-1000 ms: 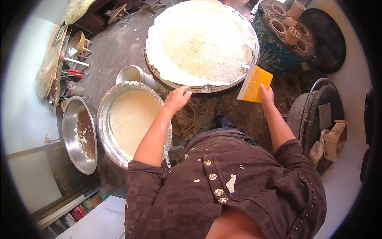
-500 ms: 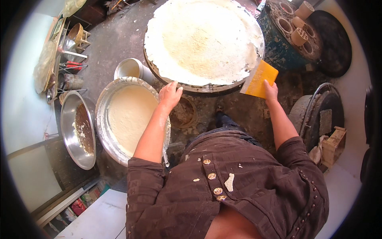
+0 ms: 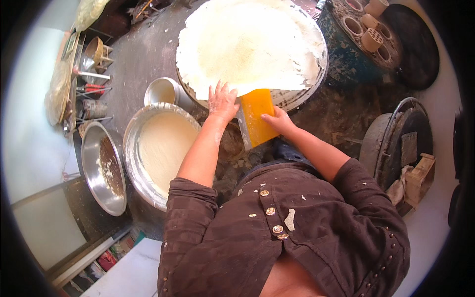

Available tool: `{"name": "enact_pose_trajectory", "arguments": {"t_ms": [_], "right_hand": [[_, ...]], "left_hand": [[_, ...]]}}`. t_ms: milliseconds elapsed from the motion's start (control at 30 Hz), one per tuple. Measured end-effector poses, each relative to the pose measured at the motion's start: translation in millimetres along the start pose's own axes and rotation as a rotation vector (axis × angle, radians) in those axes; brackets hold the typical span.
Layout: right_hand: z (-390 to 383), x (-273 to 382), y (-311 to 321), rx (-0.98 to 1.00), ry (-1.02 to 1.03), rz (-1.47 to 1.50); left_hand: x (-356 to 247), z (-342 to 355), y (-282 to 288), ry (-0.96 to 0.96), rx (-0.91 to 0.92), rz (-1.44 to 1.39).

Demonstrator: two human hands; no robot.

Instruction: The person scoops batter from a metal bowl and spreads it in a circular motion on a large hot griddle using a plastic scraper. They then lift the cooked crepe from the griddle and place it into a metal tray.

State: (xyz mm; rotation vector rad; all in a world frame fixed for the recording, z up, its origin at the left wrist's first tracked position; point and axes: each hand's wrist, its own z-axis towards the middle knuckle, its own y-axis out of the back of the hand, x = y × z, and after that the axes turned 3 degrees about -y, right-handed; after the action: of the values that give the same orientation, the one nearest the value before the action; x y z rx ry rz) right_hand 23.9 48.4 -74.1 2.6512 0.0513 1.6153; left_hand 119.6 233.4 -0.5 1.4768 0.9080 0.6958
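The right hand is closed around the side of a yellow scraper, its thumb lying on the near face and its other fingers hidden behind the blade. The scraper's grey metal edge faces left, and its top meets or overlaps the near rim of a round griddle; which of the two cannot be told. The left hand holds nothing visible: its fingers are spread wide over the near edge of a thin pale sheet, though whether they press on it is unclear. The sheet covers most of the griddle, leaving a bare strip at the near right; glare washes out its surface and the frame's top cuts off its far edge. The left forearm passes just beside a basin of creamy batter, between it and the scraper. Behind the basin stands a white bucket, its lower part hidden, and to the left a steel bowl with brown residue and pale scraps. Right of the griddle are a teal drum stove topped with perforated briquettes, partly cropped, and nearer, a dark round drum beside a wooden box.
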Motion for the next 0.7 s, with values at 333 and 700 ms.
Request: {"name": "enact_pose_trajectory", "arguments": {"t_ms": [333, 700], "right_hand": [[-26.0, 29.5, 40.0, 0.031, 0.02, -0.464], [-7.2, 49.6, 58.1, 0.089, 0.095, -0.523]], "left_hand": [[1.5, 64.6, 51.7, -0.468, -0.232, 0.096], [26.0, 141.7, 181.5, -0.275, -0.233, -0.061]]}}
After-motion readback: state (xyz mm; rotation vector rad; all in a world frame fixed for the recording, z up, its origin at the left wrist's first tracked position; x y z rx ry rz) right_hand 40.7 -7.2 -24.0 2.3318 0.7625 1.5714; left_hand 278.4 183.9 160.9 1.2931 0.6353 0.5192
